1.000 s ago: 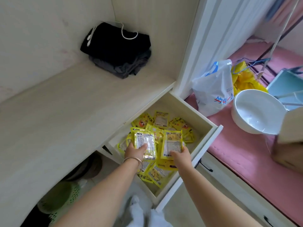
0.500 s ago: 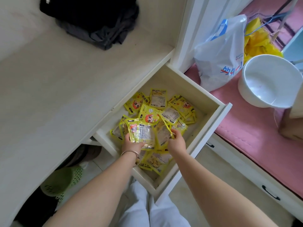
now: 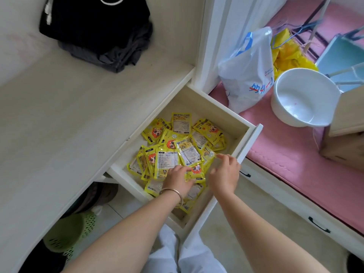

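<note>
The packets (image 3: 181, 124) lie in a loose yellow heap in the open drawer (image 3: 251, 134), overlapping and facing all ways. The left hand (image 3: 177, 179) curls its fingers over a small stack (image 3: 166, 163) at the near left of the heap and grips it; its thumb is hidden. The right hand (image 3: 225, 173) pinches the clear sealed edge of one packet (image 3: 207, 154) on the right of the heap between thumb and forefinger, with its other fingers loosely bent.

The packets look light, flat and limp. Their glossy film likely slides packet on packet, so a stack will probably fan out unless it is squeezed across its faces. The sealed borders seem the firmest place to hold, while the filled middle probably gives. Slipping looks a greater risk than breakage.
</note>
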Tool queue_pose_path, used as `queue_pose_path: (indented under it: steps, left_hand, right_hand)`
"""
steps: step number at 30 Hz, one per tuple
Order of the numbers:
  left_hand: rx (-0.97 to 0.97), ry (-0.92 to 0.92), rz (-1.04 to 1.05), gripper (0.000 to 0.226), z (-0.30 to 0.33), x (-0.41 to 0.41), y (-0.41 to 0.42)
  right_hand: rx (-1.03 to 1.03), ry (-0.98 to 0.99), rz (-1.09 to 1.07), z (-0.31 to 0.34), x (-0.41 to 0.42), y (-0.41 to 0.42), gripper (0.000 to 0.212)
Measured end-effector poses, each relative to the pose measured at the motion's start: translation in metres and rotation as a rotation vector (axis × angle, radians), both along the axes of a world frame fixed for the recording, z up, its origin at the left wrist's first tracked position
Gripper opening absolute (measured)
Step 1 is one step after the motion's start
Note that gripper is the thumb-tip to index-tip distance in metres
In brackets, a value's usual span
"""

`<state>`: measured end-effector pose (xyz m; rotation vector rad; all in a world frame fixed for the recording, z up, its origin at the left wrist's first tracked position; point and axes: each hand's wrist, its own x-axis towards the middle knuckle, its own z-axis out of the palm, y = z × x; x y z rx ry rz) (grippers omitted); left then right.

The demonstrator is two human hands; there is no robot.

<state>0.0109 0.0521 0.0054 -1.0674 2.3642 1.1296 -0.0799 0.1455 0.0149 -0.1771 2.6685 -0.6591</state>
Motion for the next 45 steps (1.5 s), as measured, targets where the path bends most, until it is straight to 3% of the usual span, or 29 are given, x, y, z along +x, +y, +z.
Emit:
queue_pose_path:
  steps: [5, 7, 12, 19, 45]
  left_hand:
    - [-0.015, -0.076, -0.376, 0.050, 0.009, -0.025, 0.037]
    - [-0.071, -0.078, -0.443, 0.049, 0.010, -0.032, 0.049]
    - [-0.160, -0.112, -0.483, 0.058, 0.009, -0.040, 0.057]
    - [-0.303, -0.125, -0.523, 0.067, 0.005, -0.044, 0.066]
    - [-0.322, -0.066, -0.425, 0.069, 0.002, -0.042, 0.035]
  right_hand:
    - [-0.105, 0.019, -0.178, 0.000, -0.005, 0.018, 0.053]
    - [-0.141, -0.061, -0.265, -0.001, -0.008, 0.025, 0.053]
    - [-0.165, -0.359, -0.364, -0.003, -0.012, 0.041, 0.032]
    - [-0.088, -0.345, -0.443, -0.002, -0.015, 0.031, 0.025]
    - [-0.084, -0.376, -0.401, -0.005, -0.021, 0.000, 0.026]
